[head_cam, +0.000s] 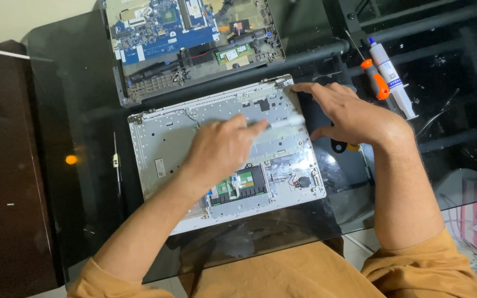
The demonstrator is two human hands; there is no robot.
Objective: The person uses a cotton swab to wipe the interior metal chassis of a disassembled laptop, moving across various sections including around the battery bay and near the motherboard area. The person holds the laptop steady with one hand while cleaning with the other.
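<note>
On glass table (73, 110): two hands (222, 149), two laptop halves (161, 138).

Laptop shell (167, 143): silver-grey, inner side up, lying flat and slightly rotated on the dark glass tabletop (73, 99), with a small green circuit board (244, 179) near its front edge. White brush (285, 122): blurred, lying across the shell's upper right area.

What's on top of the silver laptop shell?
On the silver laptop shell lie the left hand holding a white brush, and a small green board. Hands hide the middle.
</note>
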